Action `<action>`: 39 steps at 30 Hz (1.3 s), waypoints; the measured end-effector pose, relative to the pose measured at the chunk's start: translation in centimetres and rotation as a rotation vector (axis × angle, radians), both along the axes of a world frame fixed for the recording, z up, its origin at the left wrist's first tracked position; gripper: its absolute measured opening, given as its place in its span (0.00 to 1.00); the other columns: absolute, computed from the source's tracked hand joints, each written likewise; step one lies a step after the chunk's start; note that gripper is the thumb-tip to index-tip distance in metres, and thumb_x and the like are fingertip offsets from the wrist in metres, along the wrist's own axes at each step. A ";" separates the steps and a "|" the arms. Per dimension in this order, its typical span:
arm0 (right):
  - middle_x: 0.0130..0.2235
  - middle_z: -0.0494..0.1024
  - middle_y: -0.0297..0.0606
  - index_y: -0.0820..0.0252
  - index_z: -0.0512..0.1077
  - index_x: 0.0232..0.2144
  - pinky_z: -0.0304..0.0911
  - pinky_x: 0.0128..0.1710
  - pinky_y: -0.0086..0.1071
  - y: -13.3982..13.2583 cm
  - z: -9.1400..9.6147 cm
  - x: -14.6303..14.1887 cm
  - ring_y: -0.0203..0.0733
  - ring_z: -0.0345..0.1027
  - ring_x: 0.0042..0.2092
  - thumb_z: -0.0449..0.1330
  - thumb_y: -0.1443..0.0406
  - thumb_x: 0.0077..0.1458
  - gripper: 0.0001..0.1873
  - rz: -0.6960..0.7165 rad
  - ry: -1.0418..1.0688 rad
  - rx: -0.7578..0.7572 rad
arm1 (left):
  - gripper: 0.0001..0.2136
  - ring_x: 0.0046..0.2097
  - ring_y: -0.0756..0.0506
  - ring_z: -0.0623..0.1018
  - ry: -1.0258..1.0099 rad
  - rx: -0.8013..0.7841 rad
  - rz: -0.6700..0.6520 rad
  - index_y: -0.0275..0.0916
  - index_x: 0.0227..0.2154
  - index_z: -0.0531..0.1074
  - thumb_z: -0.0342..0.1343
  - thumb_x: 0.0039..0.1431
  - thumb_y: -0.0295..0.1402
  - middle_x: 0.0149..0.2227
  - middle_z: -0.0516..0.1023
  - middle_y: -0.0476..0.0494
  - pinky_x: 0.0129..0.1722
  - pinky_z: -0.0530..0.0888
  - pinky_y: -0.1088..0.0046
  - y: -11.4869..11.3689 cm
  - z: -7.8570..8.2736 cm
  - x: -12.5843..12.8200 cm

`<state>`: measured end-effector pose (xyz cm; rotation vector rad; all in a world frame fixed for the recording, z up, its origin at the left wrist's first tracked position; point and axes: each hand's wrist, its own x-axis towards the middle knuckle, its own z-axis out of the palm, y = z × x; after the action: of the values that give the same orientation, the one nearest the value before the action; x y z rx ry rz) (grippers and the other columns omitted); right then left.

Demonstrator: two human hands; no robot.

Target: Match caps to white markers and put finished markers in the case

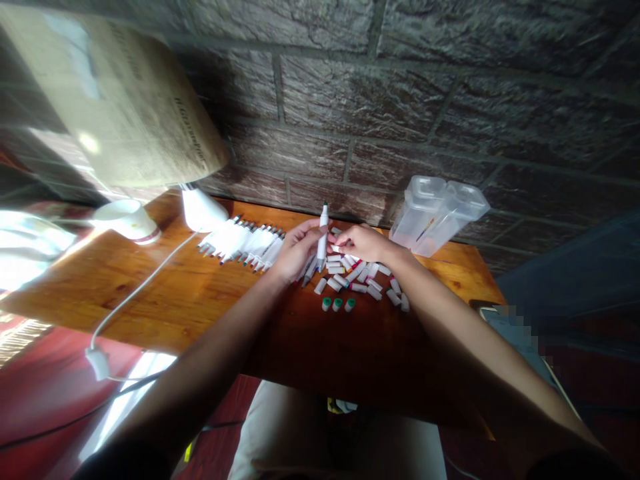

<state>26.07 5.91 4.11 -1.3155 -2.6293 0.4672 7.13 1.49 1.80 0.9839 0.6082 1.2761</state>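
Observation:
My left hand (296, 248) is closed round a white marker (323, 230), which it holds upright over the wooden table (200, 293). My right hand (361, 243) pinches something small and white beside the marker's lower end; I cannot make out what it is. Under both hands lies a scatter of loose white marker caps (357, 277). Three green-tipped caps (337, 305) stand in a short row nearer to me. A row of white markers (245, 243) lies side by side left of my left hand.
A clear plastic box (435, 213) leans on the brick wall at the back right. A white lamp base (125, 220) and its cable (135, 290) lie at the left, under a tilted cardboard sheet (115, 100). A phone-like device (505, 320) rests at the table's right edge.

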 end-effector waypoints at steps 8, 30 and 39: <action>0.42 0.84 0.40 0.60 0.80 0.41 0.70 0.42 0.34 -8.3 2.7 5.0 0.44 0.77 0.40 0.61 0.61 0.56 0.13 -0.053 0.422 -0.183 | 0.16 0.26 0.50 0.78 -0.015 -0.005 0.000 0.35 0.37 0.74 0.69 0.49 0.38 0.28 0.81 0.46 0.28 0.73 0.76 0.1 -0.3 -0.1; 0.35 0.80 0.38 0.59 0.79 0.38 0.65 0.38 0.34 -13.4 -1.2 4.4 0.41 0.71 0.34 0.63 0.71 0.51 0.10 -0.104 0.184 -0.095 | 0.15 0.26 0.50 0.77 0.082 0.004 0.053 0.35 0.38 0.75 0.67 0.51 0.37 0.29 0.82 0.45 0.28 0.74 0.75 0.4 -0.6 -0.2; 0.38 0.82 0.38 0.57 0.80 0.37 0.65 0.43 0.34 -13.2 -1.4 4.1 0.42 0.74 0.37 0.65 0.68 0.54 0.07 -0.061 0.143 -0.115 | 0.14 0.25 0.50 0.77 0.075 0.001 0.057 0.36 0.37 0.75 0.67 0.51 0.37 0.29 0.82 0.45 0.26 0.73 0.76 0.3 -0.6 -0.1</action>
<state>30.14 -7.27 2.69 -1.3368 -2.4715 0.6852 7.03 1.83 1.23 1.0253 0.6981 1.2945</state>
